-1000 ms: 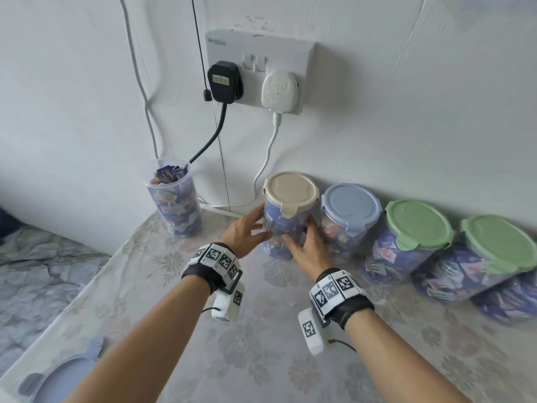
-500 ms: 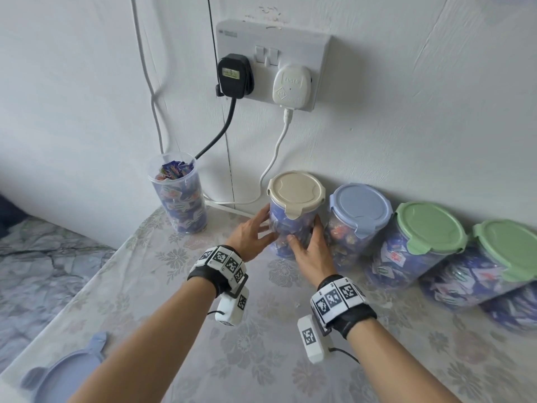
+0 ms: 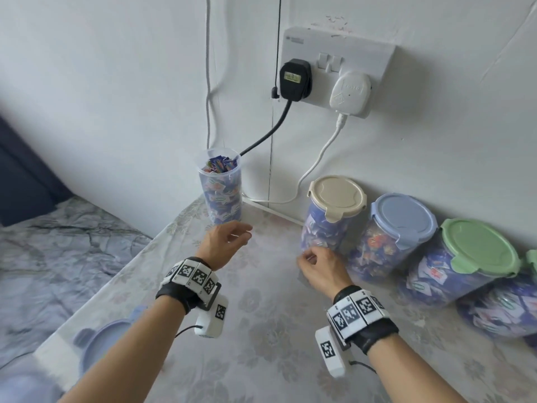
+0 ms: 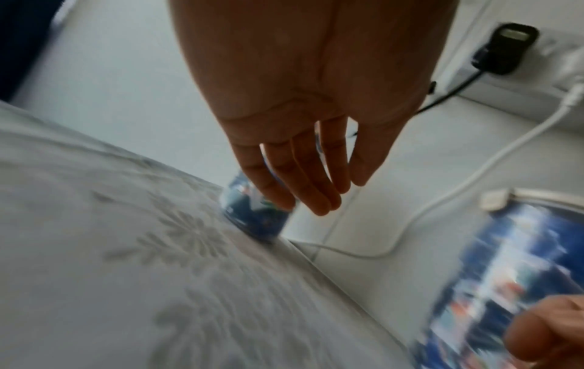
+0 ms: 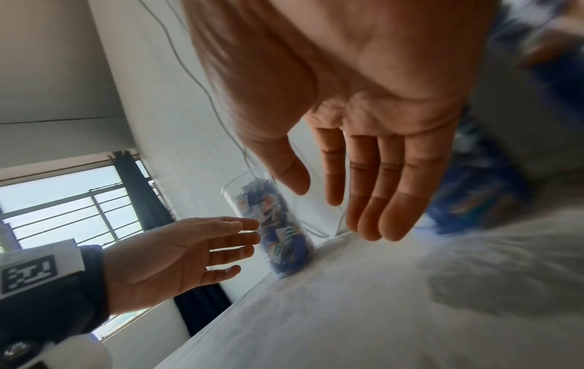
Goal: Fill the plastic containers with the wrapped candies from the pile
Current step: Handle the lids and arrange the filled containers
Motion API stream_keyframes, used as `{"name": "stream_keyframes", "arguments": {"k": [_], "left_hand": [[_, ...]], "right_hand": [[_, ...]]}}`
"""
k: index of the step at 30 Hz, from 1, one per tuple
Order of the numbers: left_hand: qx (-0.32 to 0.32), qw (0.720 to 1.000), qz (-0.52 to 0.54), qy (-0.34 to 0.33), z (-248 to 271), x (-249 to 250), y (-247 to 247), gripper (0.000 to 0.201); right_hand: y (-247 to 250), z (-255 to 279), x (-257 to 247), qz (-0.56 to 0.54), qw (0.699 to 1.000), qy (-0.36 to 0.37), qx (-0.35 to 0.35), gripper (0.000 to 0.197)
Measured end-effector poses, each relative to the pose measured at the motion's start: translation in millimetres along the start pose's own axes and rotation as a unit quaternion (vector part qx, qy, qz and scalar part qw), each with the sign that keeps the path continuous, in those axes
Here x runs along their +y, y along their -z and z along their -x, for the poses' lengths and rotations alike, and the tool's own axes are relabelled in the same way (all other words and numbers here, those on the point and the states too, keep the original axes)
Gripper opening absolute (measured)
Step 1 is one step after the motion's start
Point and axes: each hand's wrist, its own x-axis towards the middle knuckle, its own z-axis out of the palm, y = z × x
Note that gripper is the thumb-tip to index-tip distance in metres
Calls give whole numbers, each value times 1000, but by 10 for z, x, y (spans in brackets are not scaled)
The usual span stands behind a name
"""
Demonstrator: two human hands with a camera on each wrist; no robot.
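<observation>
A lidless clear container full of wrapped candies stands by the wall at the table's far left corner. My left hand hovers just in front of it, fingers straight and empty. To the right stands the beige-lidded container, packed with candies. My right hand hangs near its base, fingers relaxed, holding nothing. No loose candy pile is in view.
Right of the beige one, a blue-lidded container and green-lidded containers lean along the wall. A loose blue lid lies near the table's left edge. Black and white cables hang from the wall socket behind the containers.
Both hands have let go of the beige-lidded container. The left hand has swung left toward the lidless container; the right has drawn back slightly.
</observation>
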Motion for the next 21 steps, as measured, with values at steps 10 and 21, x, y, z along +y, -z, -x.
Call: {"name": "stream_keyframes", "arguments": {"k": [10, 21], "left_hand": [[139, 984, -24, 110, -336, -191, 711, 60], [34, 992, 70, 102, -622, -380, 720, 95]], "right_hand": [[-342, -755, -1129, -22, 995, 89, -30, 48], [-733, -1387, -1270, -86, 991, 67, -77, 76]]}}
